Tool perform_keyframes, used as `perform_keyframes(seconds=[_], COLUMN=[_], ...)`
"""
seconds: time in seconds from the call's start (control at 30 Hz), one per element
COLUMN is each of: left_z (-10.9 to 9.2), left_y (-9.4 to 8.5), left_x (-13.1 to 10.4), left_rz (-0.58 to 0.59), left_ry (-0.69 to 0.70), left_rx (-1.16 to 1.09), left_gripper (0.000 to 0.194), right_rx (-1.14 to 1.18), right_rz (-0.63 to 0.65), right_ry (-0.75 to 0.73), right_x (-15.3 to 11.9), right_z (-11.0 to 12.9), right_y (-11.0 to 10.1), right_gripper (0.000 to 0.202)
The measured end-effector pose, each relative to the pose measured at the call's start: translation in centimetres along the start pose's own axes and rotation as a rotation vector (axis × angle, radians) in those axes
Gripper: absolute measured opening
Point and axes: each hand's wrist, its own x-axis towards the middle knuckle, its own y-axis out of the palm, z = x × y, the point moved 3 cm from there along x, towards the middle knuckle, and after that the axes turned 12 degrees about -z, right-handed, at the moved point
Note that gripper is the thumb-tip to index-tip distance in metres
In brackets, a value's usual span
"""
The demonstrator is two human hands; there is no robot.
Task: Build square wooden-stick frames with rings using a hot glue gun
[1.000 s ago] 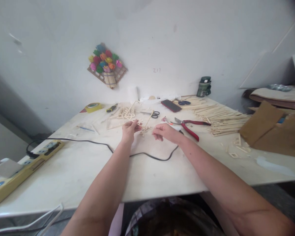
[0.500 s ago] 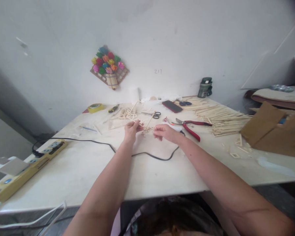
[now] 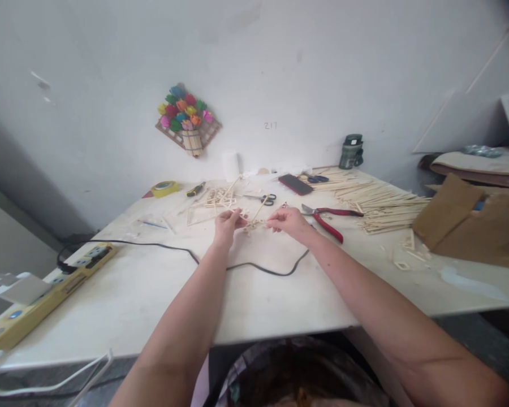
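In the middle of the table, my left hand [image 3: 228,224] is closed on a small assembly of pale wooden sticks [image 3: 255,224]. One longer stick [image 3: 261,207] slants up and away from it. At the assembly's right side is my right hand [image 3: 289,221], thumb and fingers pinched together. Whatever sits between those fingertips is too small to make out. Behind the hands lie black-handled scissors [image 3: 268,199] and a pile of small stick frames [image 3: 219,198]. Red-handled pruning shears [image 3: 328,224] rest just right of my right hand.
A black cable [image 3: 275,273] crosses the table from a yellow power strip [image 3: 74,277]. Many loose sticks [image 3: 385,206] lie at right beside a cardboard box [image 3: 470,232]. Further back are a phone [image 3: 296,184], yellow tape [image 3: 164,189], a utility knife [image 3: 195,190] and a dark bottle [image 3: 351,152].
My right hand has shifted slightly up and rightward, staying beside the stick assembly. My left hand keeps its place. The camera view has moved a little.
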Motion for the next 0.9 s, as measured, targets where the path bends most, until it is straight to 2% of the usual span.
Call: perform_keyframes(seconds=[0.17,0.33,0.53,0.8,0.9], left_z=[0.2,0.3,0.5,0.5,0.4], left_y=[-0.2,-0.2,-0.2,-0.3,-0.3], left_x=[0.1,0.2,0.3,0.3,0.3], left_rz=[0.007,0.027,0.029,0.021,0.023], left_ry=[-0.003,0.003,-0.005,-0.026,-0.024], left_rx=[-0.003,-0.006,-0.002,0.013,0.002], left_gripper=[0.033,0.033,0.033,0.036,0.036], right_rx=[-0.029,-0.095,-0.150,-0.181,-0.109], right_rz=[0.006,-0.006,0.045,-0.136,-0.031], right_ry=[-0.008,-0.098,-0.094,-0.098,-0.106], right_x=[0.1,-0.3,-0.6,0.1,0.2], right_z=[-0.1,0.9,1.3,0.8,0.8], right_y=[0.0,0.0,0.0,-1.5,-1.6], right_gripper=[0.017,0.018,0.028,0.039,0.031])
